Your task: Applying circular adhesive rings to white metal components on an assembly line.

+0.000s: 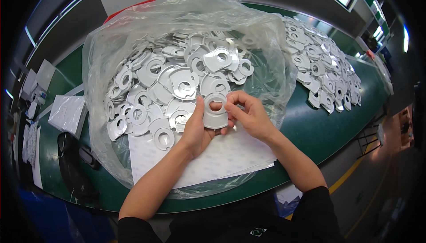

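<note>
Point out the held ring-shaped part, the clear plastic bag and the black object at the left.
Ring-shaped part (215,116), head view, lower flat band.
Clear plastic bag (100,50), head view, left wall.
Black object (71,165), head view, middle.

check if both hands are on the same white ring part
Yes, the left hand and the right hand both grip one white ring-shaped part, held above the clear plastic bag.

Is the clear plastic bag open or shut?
Open: the plastic bag gapes, showing loose grey discs inside.
</note>
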Tool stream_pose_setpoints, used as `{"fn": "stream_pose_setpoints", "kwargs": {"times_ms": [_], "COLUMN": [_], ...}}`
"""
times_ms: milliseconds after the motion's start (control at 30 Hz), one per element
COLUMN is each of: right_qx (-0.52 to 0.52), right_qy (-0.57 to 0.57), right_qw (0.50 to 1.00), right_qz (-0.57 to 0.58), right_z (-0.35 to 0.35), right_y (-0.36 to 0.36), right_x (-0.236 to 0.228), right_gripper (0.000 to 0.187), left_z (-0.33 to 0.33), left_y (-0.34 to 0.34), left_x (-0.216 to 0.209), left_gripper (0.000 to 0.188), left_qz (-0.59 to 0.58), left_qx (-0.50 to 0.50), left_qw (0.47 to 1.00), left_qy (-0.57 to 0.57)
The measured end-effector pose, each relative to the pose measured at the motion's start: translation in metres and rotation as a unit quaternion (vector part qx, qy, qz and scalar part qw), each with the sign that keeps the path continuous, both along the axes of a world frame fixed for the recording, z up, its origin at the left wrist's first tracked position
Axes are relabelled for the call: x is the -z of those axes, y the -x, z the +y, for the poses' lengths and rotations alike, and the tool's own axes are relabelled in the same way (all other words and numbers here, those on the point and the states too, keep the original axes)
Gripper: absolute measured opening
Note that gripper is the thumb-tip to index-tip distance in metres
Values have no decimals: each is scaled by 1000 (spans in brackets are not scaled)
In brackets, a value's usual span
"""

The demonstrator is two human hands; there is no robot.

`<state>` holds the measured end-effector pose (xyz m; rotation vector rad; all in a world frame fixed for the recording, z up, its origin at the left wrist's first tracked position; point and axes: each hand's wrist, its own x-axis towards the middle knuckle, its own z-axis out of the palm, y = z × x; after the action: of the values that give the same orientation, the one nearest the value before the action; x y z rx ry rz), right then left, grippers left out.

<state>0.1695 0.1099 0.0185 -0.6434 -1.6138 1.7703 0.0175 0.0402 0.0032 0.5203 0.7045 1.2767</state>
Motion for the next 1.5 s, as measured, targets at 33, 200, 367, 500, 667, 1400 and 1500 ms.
{"fn": "stream_pose_setpoints", "kwargs": {"times_ms": [33, 200, 367, 500, 667, 1400, 1500], "right_qx": [3, 5, 19, 30, 57, 156, 188], "right_qy": [-6, -11, -13, -10, -69, -313, -190], "right_qw": [1000, 1000, 1000, 1000, 995, 932, 963], "right_qz": [-4, -16, -9, 0, -30, -91, -39], "right_z": [0, 0, -1, -6, -9, -13, -19], "right_y": [0, 0, 1, 4, 5, 8, 11], "right_x": [0, 0, 4, 1, 1, 2, -4], "right_gripper": [12, 11, 11, 10, 8, 13, 16], "left_z": [0, -1, 0, 0, 0, -5, -5], "left_y": [0, 0, 0, 0, 1, -3, -4], "left_x": [0, -1, 1, 1, 3, -6, -5], "left_gripper": [63, 62, 63, 63, 63, 22, 20], "left_qz": [-1, 4, 5, 5, -8, 62, 69], "left_qx": [-1, -1, -2, -3, 9, -14, -26], "left_qw": [1000, 1000, 1000, 1000, 1000, 998, 997], "left_qy": [2, 4, 2, 1, -12, -14, -10]}}
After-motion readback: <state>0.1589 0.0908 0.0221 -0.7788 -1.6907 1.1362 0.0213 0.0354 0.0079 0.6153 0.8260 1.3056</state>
